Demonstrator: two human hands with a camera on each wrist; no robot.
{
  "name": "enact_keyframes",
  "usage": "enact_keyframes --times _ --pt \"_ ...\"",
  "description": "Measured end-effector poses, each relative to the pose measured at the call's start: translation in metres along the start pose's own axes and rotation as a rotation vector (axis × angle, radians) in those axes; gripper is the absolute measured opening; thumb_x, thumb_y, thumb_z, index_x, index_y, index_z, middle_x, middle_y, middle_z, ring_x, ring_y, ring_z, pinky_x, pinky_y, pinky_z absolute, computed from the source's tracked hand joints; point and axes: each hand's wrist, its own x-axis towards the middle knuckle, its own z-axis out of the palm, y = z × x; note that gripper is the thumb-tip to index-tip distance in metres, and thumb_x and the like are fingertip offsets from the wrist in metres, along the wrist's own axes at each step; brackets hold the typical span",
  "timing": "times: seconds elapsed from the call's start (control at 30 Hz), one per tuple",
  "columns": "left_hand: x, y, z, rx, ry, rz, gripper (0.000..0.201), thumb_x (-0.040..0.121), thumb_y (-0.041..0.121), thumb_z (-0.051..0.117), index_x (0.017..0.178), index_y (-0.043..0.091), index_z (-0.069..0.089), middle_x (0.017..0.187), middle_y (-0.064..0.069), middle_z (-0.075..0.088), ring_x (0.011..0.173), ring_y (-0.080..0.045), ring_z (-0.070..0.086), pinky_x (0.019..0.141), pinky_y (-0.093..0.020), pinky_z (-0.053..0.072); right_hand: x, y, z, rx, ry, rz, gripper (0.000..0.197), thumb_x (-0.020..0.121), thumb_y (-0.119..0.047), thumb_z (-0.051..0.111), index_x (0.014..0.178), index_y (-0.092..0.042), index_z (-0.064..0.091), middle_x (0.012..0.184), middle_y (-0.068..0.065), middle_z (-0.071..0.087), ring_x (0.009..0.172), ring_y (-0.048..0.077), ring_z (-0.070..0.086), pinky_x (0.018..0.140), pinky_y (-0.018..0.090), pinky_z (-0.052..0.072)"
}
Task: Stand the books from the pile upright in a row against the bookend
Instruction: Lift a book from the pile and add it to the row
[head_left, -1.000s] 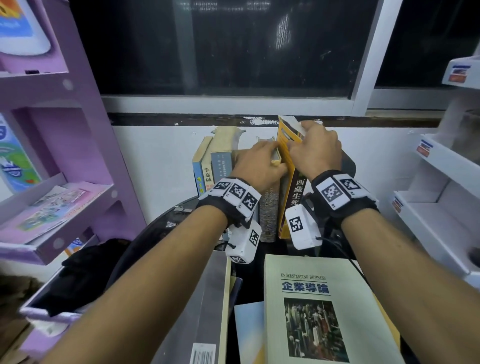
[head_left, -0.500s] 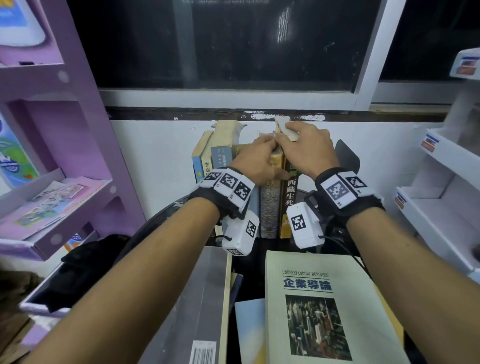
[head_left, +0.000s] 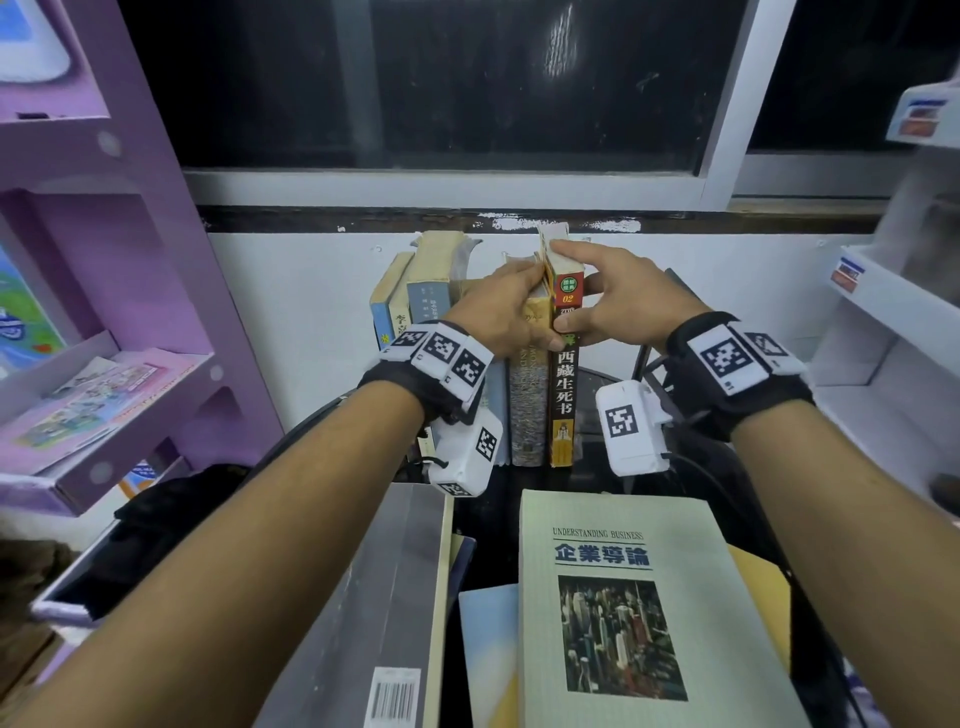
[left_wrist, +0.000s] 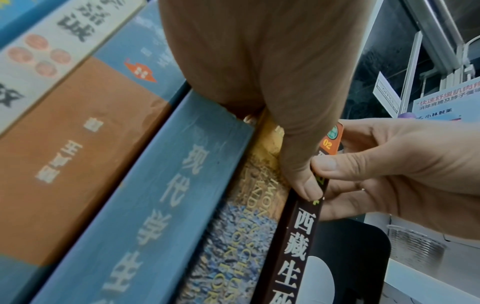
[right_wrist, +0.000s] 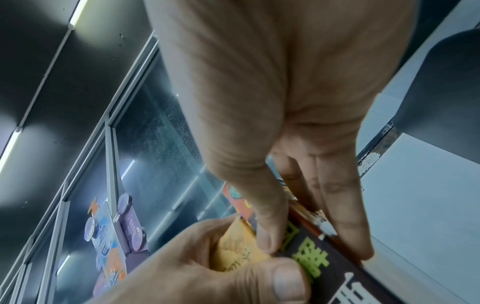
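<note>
Several books stand upright in a row (head_left: 431, 301) at the back of the dark table. The rightmost is a dark-spined book (head_left: 563, 395) with Chinese lettering. My right hand (head_left: 587, 296) pinches its top, thumb on the spine and fingers on the right cover. My left hand (head_left: 524, 296) holds the top of the neighbouring yellow patterned book (head_left: 527, 410), its thumb lying along the seam between the two spines (left_wrist: 298, 164). A black rounded plate (left_wrist: 363, 257), possibly the bookend, stands just right of the dark book. The pile lies in front, topped by a pale green book (head_left: 623, 597).
A grey book (head_left: 395, 597), a light blue one (head_left: 488, 649) and a yellow one (head_left: 758, 587) also lie in the pile. A purple rack (head_left: 130, 312) stands at the left, white shelves (head_left: 883, 338) at the right, a window sill (head_left: 467, 221) behind.
The dark-spined book was tilted with its yellow cover showing; it now stands upright against the patterned book. My right hand slid from over its top to pinching the spine.
</note>
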Motion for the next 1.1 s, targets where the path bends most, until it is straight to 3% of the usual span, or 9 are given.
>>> enact_keyframes --times 0.1,0.23,0.4,0.6,0.77,0.93,1.1 --pt "0.0 0.0 0.0 0.004 -0.001 -0.013 0.09 0.068 0.037 0.082 0.143 0.014 0.039 0.143 -0.005 0.04 0.132 -0.022 0.039 0.112 -0.042 0.033 0.001 0.002 0.002 0.033 -0.006 0.001 0.084 0.079 -0.002 0.075 0.146 -0.034 0.038 0.116 0.009 0.061 0.097 0.027 0.067 0.061 0.025 0.06" --pt "-0.003 0.002 0.001 -0.004 0.011 -0.016 0.086 0.07 0.034 0.082 0.142 0.013 0.04 0.142 -0.005 0.04 0.13 -0.022 0.04 0.112 -0.039 0.033 0.001 0.006 0.005 0.05 0.007 -0.006 0.083 0.079 -0.004 0.076 0.146 -0.037 0.037 0.117 0.009 0.06 0.098 0.023 0.065 0.061 0.025 0.06" --pt "-0.009 0.005 0.002 0.03 0.06 -0.002 0.085 0.072 0.037 0.08 0.143 0.012 0.04 0.144 -0.006 0.041 0.132 -0.022 0.039 0.112 -0.038 0.032 -0.004 0.012 0.006 0.101 0.005 -0.021 0.082 0.08 -0.005 0.074 0.144 -0.038 0.036 0.12 0.009 0.06 0.111 0.017 0.059 0.07 0.031 0.061" --pt "-0.018 0.012 0.001 0.038 0.094 0.002 0.086 0.071 0.037 0.08 0.143 0.013 0.039 0.145 -0.007 0.042 0.133 -0.022 0.039 0.112 -0.037 0.032 -0.013 0.012 0.006 0.118 -0.027 0.001 0.088 0.083 -0.009 0.073 0.15 -0.035 0.023 0.129 0.003 0.059 0.126 0.016 0.052 0.094 0.042 0.054" --pt "-0.032 0.022 -0.001 0.003 0.116 -0.001 0.078 0.08 0.03 0.074 0.146 0.014 0.035 0.149 -0.008 0.036 0.137 -0.022 0.033 0.115 -0.038 0.027 -0.019 0.01 0.007 0.114 -0.029 0.019 0.092 0.084 -0.013 0.071 0.152 -0.035 0.014 0.136 0.002 0.057 0.128 0.016 0.05 0.103 0.046 0.046" --pt "-0.047 0.029 -0.002 0.041 0.093 -0.038 0.08 0.083 0.029 0.072 0.149 0.016 0.029 0.155 -0.007 0.026 0.142 -0.024 0.025 0.117 -0.041 0.021 -0.028 0.006 0.007 0.102 -0.014 0.048 0.088 0.09 -0.01 0.064 0.153 -0.036 0.008 0.148 0.002 0.045 0.135 0.017 0.043 0.105 0.045 0.044" --pt "-0.062 0.035 -0.002 0.023 0.111 -0.038 0.081 0.083 0.028 0.072 0.15 0.016 0.026 0.157 -0.006 0.021 0.144 -0.022 0.021 0.117 -0.038 0.019 -0.038 0.003 0.004 0.094 -0.011 0.094 0.087 0.088 -0.014 0.067 0.154 -0.031 0.012 0.149 0.008 0.042 0.136 0.021 0.041 0.108 0.046 0.041"
